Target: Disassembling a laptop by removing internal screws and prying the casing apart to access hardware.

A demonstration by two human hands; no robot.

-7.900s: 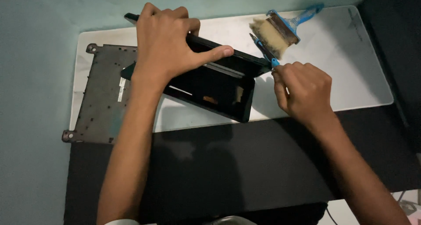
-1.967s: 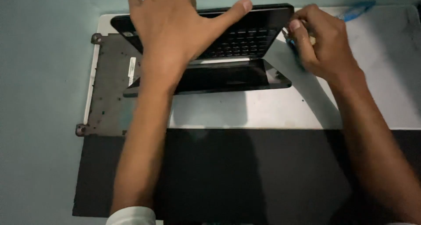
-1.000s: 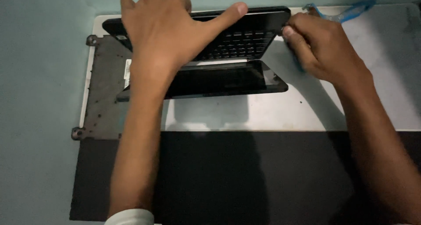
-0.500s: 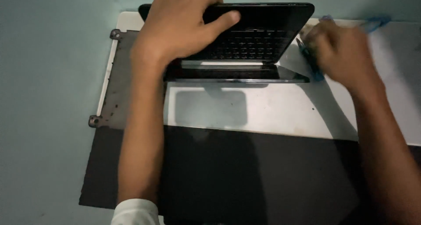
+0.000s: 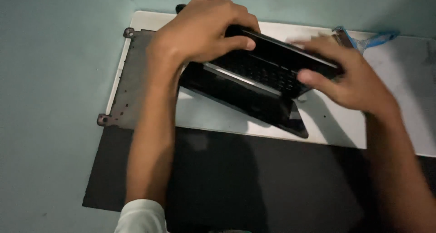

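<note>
A small black laptop (image 5: 254, 85) lies partly open on a white mat (image 5: 336, 124), turned at an angle with its keyboard half raised and its screen half resting on the mat. My left hand (image 5: 204, 31) grips the laptop's upper left edge, thumb across the keyboard side. My right hand (image 5: 345, 76), blurred by motion, holds the laptop's right edge with fingers over the top.
A dark grey metal cover plate (image 5: 129, 83) with corner tabs lies left of the laptop. A black mat (image 5: 254, 183) covers the near side. A brush with a blue handle (image 5: 363, 38) lies at the back right. The surface around is pale teal.
The laptop has been rotated clockwise so its right end points toward me. My right hand moved from the right hinge area onto the laptop's right edge. The view shifted.
</note>
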